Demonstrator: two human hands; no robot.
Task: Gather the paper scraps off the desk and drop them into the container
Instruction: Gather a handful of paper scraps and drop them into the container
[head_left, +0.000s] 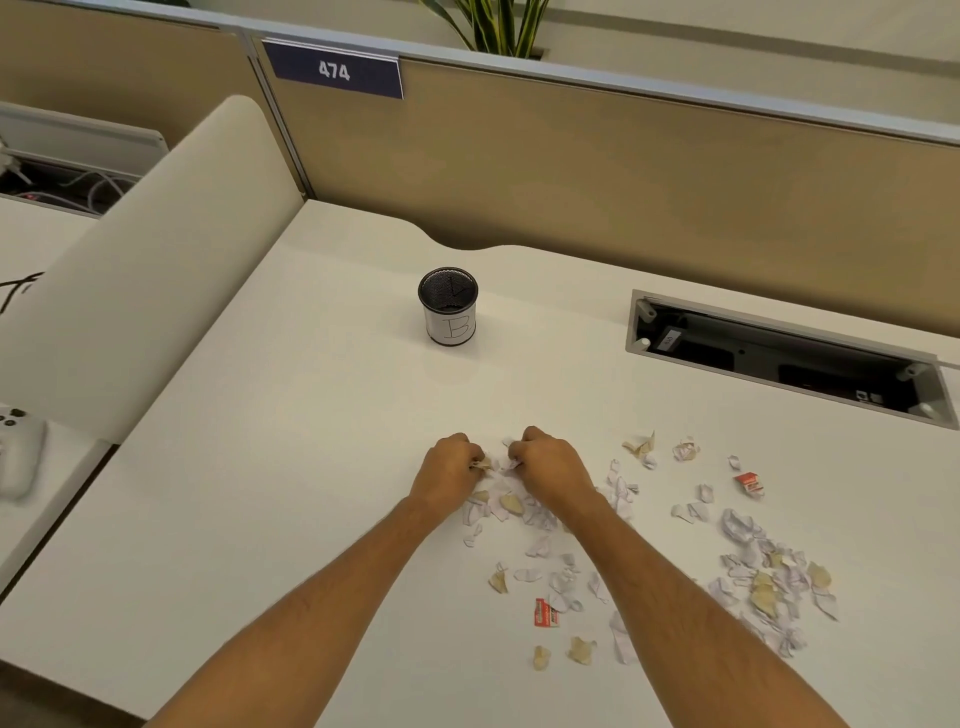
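Left hand (448, 467) and right hand (545, 465) both fisted on paper scraps (506, 501); light, crumpled, flimsy: scoop bunches, carry to cup (448, 306).

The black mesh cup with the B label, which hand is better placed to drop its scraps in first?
Probably left. The left hand, gripping paper scraps, sits almost straight below the black mesh cup; the right hand is farther right.

- A white table (291, 467) is seen, with an open cable tray recess (779, 358) set into it.
- A mesh container (448, 306) marked "B" is stood upright on it.
- Paper scraps (763, 582) are scattered across its near right part.
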